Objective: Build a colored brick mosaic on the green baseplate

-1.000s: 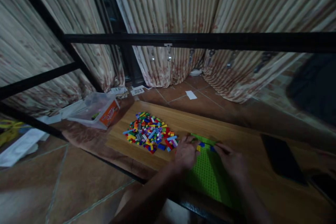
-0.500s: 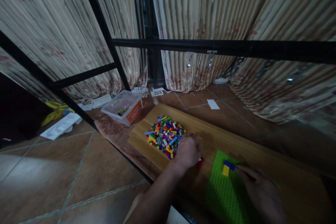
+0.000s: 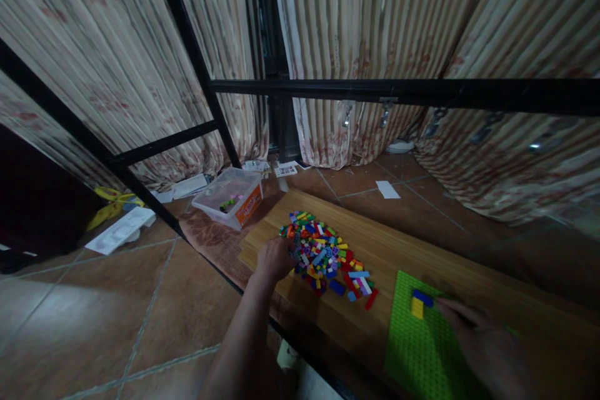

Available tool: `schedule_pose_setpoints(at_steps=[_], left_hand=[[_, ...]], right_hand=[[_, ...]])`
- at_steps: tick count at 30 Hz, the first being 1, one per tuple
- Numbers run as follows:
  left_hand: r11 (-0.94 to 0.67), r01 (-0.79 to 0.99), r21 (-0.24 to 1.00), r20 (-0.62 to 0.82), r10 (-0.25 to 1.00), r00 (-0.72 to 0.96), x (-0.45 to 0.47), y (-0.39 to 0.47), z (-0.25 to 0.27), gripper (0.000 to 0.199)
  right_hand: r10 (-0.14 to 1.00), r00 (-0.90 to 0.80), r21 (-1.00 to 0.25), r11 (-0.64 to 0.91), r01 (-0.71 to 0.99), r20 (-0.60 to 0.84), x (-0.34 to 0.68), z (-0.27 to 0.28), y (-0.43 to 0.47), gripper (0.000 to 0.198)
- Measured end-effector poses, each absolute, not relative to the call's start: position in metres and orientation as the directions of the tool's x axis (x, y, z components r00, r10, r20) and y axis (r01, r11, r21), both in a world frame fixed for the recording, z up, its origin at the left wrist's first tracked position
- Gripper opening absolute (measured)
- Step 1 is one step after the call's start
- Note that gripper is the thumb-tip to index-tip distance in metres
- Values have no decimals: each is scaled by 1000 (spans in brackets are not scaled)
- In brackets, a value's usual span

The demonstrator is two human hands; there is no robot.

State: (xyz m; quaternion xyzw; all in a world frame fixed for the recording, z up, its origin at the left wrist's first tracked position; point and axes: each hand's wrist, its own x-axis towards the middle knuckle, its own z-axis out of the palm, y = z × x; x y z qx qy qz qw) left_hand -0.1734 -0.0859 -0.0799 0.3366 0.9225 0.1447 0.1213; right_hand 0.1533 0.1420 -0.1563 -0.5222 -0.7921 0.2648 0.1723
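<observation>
A loose pile of small coloured toy bricks (image 3: 323, 250) lies on a wooden board (image 3: 412, 250). My left hand (image 3: 276, 259) reaches into the pile's left edge; its fingertips are hidden, so their grip does not show. To the right lies a green studded baseplate (image 3: 407, 337). On it are a yellow brick (image 3: 417, 307) and, touching its far end, a blue brick (image 3: 422, 297). My right hand (image 3: 482, 337) rests over the plate, with thumb and forefinger pinched at the blue brick's right end.
A clear plastic box (image 3: 228, 197) with an orange label stands beyond the board's left end, a few pieces inside. A black metal frame (image 3: 398, 89) crosses in front of striped curtains (image 3: 365, 25). Paper (image 3: 387, 189) lies on the tiled floor.
My left hand has moved left, from the pile's right side to its left edge, uncovering bricks on the right. My right hand stays at the blue brick. The view has shifted slightly.
</observation>
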Motion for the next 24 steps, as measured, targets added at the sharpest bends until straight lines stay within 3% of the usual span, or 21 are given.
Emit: schedule_pose_setpoints(at_steps=[9,12,18,21,24], left_hand=[[725,612,317,-117,670,-733,-176,-84,-74,22],[683,633,363,-88,702,-707,-174,-84,-62,22],[294,459,838,-69,892,-447,-125,-46,-55,22],[155,354,922,-47,954,-297,-83,-19,-65,19],[147,238,960,-91,968,-232,-48,2,-75,19]], right_hand=[[910,-413,-582,360,730,45,152,-153,139,39],[931,-353,-611,333,718,92,147,-141,131,41],[948,-287,-836,264,480,134,131,-110,106,36],[893,-438,-910,261,322,102,127,-103,90,32],[794,-600,-914,306,264,93,128,-101,78,33]])
